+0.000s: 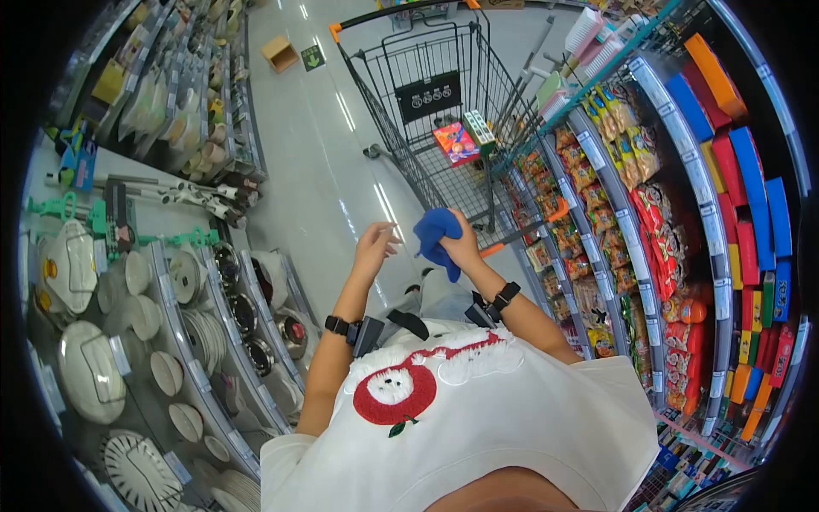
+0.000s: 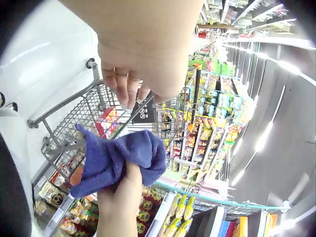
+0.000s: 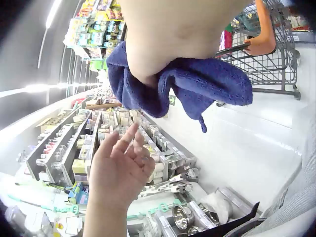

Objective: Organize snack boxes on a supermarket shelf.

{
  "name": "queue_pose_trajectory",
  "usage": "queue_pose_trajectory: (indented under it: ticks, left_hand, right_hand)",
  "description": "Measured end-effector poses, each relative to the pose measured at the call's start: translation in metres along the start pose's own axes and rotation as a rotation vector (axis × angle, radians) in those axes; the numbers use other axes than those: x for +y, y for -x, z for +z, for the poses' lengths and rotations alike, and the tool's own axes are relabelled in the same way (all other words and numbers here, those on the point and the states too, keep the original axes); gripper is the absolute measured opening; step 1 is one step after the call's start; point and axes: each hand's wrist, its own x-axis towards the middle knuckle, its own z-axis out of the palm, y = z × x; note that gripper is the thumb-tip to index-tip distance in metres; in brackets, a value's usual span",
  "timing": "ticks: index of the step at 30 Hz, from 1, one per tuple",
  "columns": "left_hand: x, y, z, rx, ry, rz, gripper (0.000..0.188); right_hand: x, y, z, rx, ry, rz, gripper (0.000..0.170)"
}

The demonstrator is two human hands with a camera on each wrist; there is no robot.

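Observation:
A blue cloth (image 1: 437, 229) with a small hanging loop (image 3: 203, 123) is bunched in my right hand (image 1: 463, 249), whose fingers grip it. In the left wrist view, folds of the cloth (image 2: 118, 160) hang out on both sides of that hand (image 2: 121, 202). Just left of the cloth, my left hand (image 1: 374, 249) is raised with nothing in it. Its palm and loosely bent fingers show in the right wrist view, where the left hand (image 3: 118, 173) is apart from the cloth.
A shopping cart (image 1: 426, 96) stands ahead, carrying a bright red package (image 1: 456, 143) and a green-and-white box (image 1: 479, 132). Shelves of plates (image 1: 205, 341) line the left, snack shelves (image 1: 601, 222) the right. A wooden box (image 1: 279, 54) sits on the floor farther off.

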Motion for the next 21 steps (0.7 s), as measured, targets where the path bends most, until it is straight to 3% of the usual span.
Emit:
queue_pose_trajectory:
  ticks: [4,7,8,11,14,17,18,21]
  left_hand:
    - [0.012,-0.051,-0.027,0.038,-0.013,-0.027,0.025]
    - [0.035,-0.110,-0.029,-0.012,-0.112,0.023,0.027]
    - [0.043,-0.136,-0.024,-0.055,-0.139,0.044,0.026]
    - [0.066,-0.210,0.004,-0.175,-0.201,0.080,0.024]
    - [0.100,-0.269,0.041,-0.395,-0.303,0.085,0.024]
    - [0.089,-0.336,0.068,-0.476,-0.391,0.148,0.024]
    - [0.078,-0.357,0.072,-0.513,-0.425,0.155,0.023]
    - [0.089,-0.378,0.108,-0.430,-0.332,-0.253,0.029]
  right_hand:
    - [0.047,-0.061,0.003,0.180,-0.282,0.153,0.052]
    - [0.058,-0.097,-0.006,0.258,-0.293,0.264,0.053]
    - [0.062,-0.109,-0.007,0.295,-0.324,0.276,0.045]
    - [0.048,-0.142,-0.020,0.197,-0.759,0.357,0.037]
    - [0.046,-0.171,-0.037,0.205,-0.819,0.603,0.034]
    - [0.097,-0.198,-0.034,0.345,-0.836,0.499,0.033]
    - [0.108,-0.201,-0.037,0.345,-0.765,0.622,0.032]
    - [0.146,-0.208,-0.040,0.409,-0.582,0.747,0.035]
